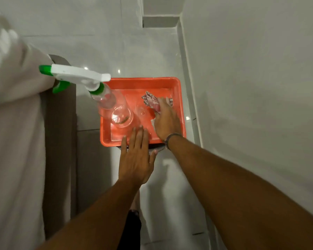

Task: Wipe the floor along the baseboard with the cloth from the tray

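Observation:
An orange tray sits on the white tiled floor beside the wall. A crumpled pink-and-white patterned cloth lies in its far right part. My right hand reaches into the tray, its fingers closing over the cloth's near end. My left hand hovers flat with fingers apart over the tray's near edge, holding nothing. The baseboard runs along the foot of the wall, right of the tray.
A clear spray bottle with a white and green trigger head stands in the tray's left half. White fabric and a brown panel fill the left side. My foot shows on the floor below the tray.

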